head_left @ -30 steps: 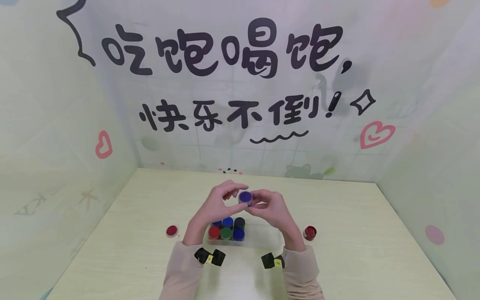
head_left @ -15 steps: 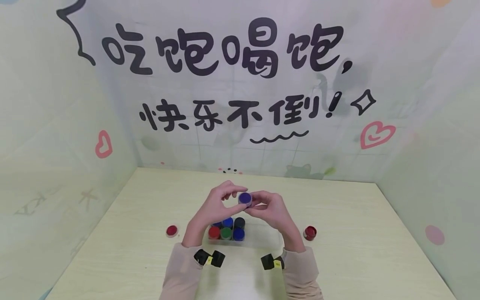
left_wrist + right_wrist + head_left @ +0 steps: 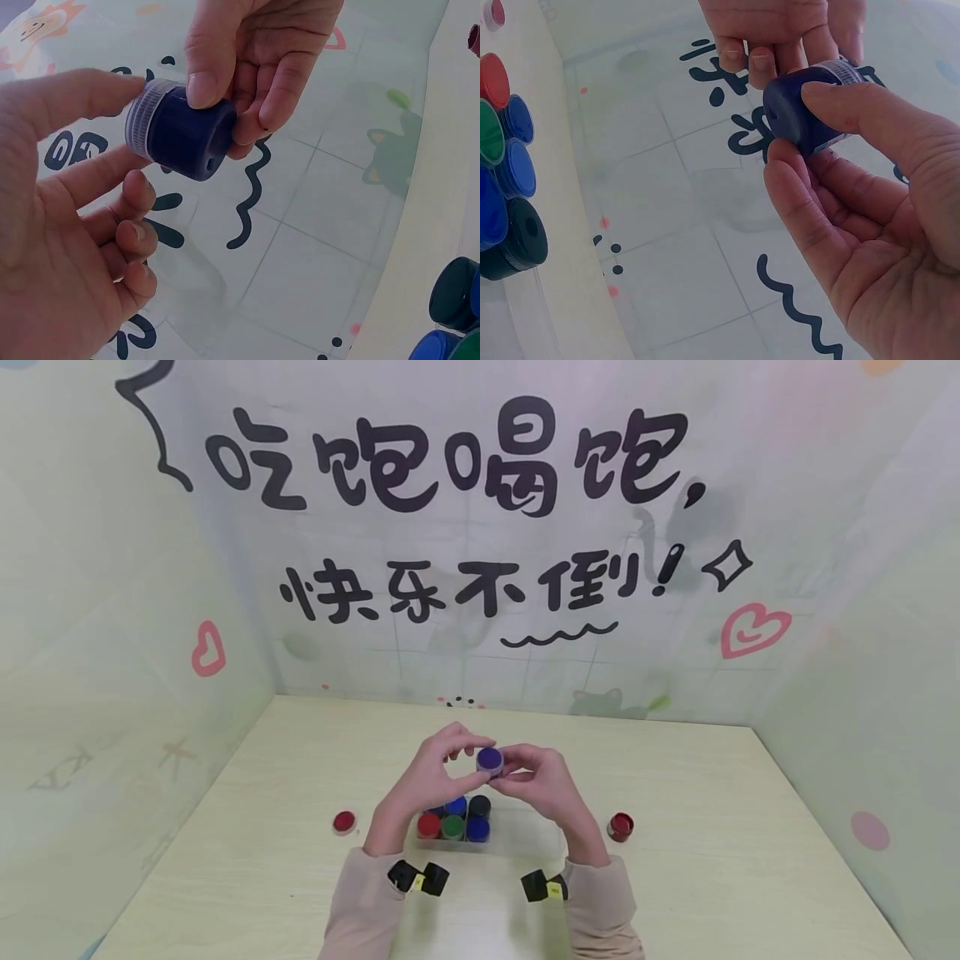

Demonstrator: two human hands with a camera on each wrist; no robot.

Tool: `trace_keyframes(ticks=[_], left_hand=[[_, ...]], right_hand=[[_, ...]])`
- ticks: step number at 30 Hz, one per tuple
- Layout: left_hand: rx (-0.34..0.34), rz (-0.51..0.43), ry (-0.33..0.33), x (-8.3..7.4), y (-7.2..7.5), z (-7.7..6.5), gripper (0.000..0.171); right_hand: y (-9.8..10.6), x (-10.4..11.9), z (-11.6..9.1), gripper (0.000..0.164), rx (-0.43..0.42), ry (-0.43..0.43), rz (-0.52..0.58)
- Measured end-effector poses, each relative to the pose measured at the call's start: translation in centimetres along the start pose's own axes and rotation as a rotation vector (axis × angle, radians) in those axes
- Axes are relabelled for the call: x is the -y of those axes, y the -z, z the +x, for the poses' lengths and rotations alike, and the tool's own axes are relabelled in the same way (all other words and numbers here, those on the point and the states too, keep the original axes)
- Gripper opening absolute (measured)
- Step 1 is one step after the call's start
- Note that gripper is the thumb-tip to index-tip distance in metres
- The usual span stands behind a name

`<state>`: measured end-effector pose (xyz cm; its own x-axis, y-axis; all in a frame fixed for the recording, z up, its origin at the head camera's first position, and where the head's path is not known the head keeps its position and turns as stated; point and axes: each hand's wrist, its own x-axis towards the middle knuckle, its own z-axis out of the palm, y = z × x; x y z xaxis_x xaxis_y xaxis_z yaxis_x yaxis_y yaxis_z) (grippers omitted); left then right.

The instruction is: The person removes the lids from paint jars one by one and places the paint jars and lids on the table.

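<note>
A small dark blue paint jar (image 3: pixel 490 762) with a clear ribbed lid (image 3: pixel 142 120) is held up between both hands, over the far side of a plastic tray. My left hand (image 3: pixel 435 768) pinches the lid between thumb and index finger; its other fingers curl loosely below. From the other side, my right hand (image 3: pixel 542 781) grips the jar's body, thumb on top and fingers underneath. The jar lies tilted on its side in the left wrist view, its dark base turned toward the right hand.
The clear tray (image 3: pixel 525 831) on the pale wooden table (image 3: pixel 262 877) holds several paint jars, among them a red jar (image 3: pixel 429 826) and a green jar (image 3: pixel 452 827). A red lid (image 3: pixel 344 822) lies to the left, and an uncovered red jar (image 3: pixel 620 827) sits to the right.
Both hands and the blue jar have sunk very slightly in the head view. Their grips look the same, and the things on the table have not moved.
</note>
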<state>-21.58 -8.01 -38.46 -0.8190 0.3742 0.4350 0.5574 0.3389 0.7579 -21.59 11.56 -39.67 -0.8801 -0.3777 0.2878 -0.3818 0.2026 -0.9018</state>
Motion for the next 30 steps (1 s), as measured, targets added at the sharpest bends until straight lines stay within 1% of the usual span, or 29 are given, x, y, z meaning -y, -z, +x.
trace_keyframes(ticks=[3, 7, 10, 13, 17, 19, 21, 23, 25, 28, 30], left_hand=[[-0.020, 0.017, 0.019, 0.08, -0.13, 0.02, 0.031], [-0.049, 0.044, 0.060, 0.00, -0.48, -0.10, 0.040], [-0.035, 0.032, 0.052, -0.14, -0.34, -0.18, 0.043], [-0.018, 0.010, 0.027, -0.21, -0.03, -0.19, 0.038], [-0.042, 0.029, 0.031, -0.05, -0.18, -0.10, 0.030], [-0.053, 0.047, 0.052, -0.03, -0.32, -0.10, 0.034], [-0.050, 0.052, 0.062, -0.03, -0.38, -0.16, 0.040], [-0.037, 0.054, 0.056, -0.06, -0.31, -0.22, 0.043], [-0.024, 0.042, 0.033, -0.14, -0.17, -0.24, 0.043], [-0.026, 0.042, 0.009, -0.06, -0.09, -0.16, 0.035], [-0.043, 0.056, 0.012, -0.04, -0.15, -0.10, 0.031]], right_hand=[[-0.04, -0.04, -0.03, 0.033, 0.001, 0.003, -0.003], [-0.14, -0.09, -0.05, 0.032, 0.011, 0.004, -0.009], [-0.17, -0.12, -0.03, 0.032, 0.010, 0.007, -0.010], [-0.17, -0.17, -0.01, 0.031, 0.001, 0.015, -0.009], [-0.19, -0.26, -0.04, 0.031, 0.004, 0.029, -0.006], [-0.22, -0.27, -0.06, 0.031, 0.009, 0.026, -0.001], [-0.24, -0.25, -0.06, 0.031, 0.013, 0.017, 0.001], [-0.24, -0.20, -0.06, 0.031, 0.013, 0.008, 0.001], [-0.23, -0.18, -0.06, 0.031, 0.010, 0.001, 0.004], [-0.23, -0.20, -0.08, 0.031, 0.005, -0.005, 0.004], [-0.24, -0.27, -0.07, 0.031, 0.006, -0.008, 0.007]])
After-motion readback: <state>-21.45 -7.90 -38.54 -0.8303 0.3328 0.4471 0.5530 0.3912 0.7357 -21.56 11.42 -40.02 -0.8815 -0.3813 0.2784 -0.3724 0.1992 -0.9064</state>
